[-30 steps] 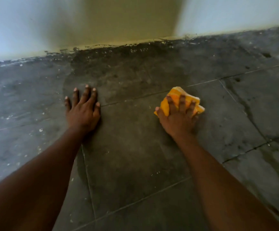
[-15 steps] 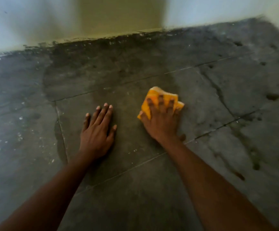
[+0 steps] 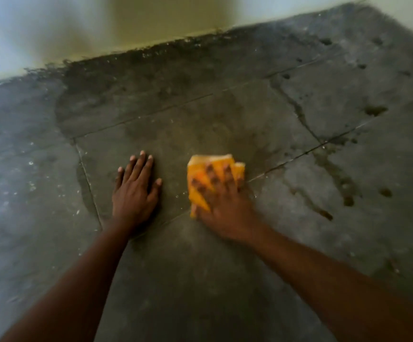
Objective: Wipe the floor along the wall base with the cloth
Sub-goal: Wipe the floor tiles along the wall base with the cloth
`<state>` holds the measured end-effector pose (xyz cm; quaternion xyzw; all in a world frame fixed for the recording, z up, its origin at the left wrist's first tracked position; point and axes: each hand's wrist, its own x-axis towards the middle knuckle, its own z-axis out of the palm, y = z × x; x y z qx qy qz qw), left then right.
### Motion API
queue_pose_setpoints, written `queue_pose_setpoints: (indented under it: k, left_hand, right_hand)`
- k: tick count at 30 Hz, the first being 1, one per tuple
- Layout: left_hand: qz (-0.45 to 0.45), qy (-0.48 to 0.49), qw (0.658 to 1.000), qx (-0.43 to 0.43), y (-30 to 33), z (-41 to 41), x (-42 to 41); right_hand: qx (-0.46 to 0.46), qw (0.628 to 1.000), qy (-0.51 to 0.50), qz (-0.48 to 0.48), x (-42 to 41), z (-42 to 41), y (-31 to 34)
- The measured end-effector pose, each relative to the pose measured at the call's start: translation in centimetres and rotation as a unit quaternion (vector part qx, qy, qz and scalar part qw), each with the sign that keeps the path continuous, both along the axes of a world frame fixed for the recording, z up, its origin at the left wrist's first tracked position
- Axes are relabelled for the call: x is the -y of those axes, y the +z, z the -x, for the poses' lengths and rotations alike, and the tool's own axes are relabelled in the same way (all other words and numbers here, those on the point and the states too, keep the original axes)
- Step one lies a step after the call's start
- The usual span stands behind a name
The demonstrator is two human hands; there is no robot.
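No text, label, brand, number or sign can be read anywhere in the head view.
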<state>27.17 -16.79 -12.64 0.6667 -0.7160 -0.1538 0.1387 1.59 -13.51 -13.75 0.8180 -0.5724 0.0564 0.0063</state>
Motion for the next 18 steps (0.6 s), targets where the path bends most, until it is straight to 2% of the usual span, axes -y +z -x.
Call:
queue_pose_setpoints:
  k: [1, 3, 6, 9, 10, 12, 14, 16, 18]
  left_hand:
    - [-0.005, 0.009, 1.000, 0.001, 0.0, 0.1, -0.4]
    - [-0.016, 0.003, 1.000, 0.010, -0.1, 0.2, -1.3]
    - [-0.024, -0.020, 0.999, 0.018, -0.4, 0.4, -3.4]
    - [-0.032, -0.033, 0.999, 0.015, -0.4, 0.5, -5.3]
    - [-0.033, -0.030, 0.999, 0.005, -0.3, 0.5, -5.8]
    - [-0.048, -0.022, 0.998, -0.019, 0.0, 0.6, -6.2]
    - [-0.065, -0.020, 0.997, -0.029, 0.3, 0.5, -6.3]
    - [-0.078, -0.022, 0.996, -0.028, 0.4, 0.4, -6.4]
    - [-0.098, -0.032, 0.994, -0.024, 0.5, 0.4, -6.3]
  right_hand:
    - [0.003, 0.999, 0.039, -0.008, -2.7, 0.1, 0.5]
    - [0.025, 0.998, 0.045, -0.030, -5.7, 1.7, 1.1]
    - [0.024, 0.996, -0.078, -0.028, -4.7, 4.0, 0.5]
    - [0.083, 0.974, -0.205, -0.052, -1.3, 3.0, 0.8]
    - [0.092, 0.969, -0.219, -0.062, -1.0, 2.1, 1.0]
    - [0.081, 0.983, -0.162, -0.041, -1.9, 0.7, 0.9]
    - [0.050, 0.999, -0.012, -0.014, -4.8, 0.5, 0.6]
    - [0.038, 0.992, 0.124, -0.005, -8.3, 1.8, 0.2]
    - [0.043, 0.978, 0.205, -0.006, -9.7, 5.2, 0.4]
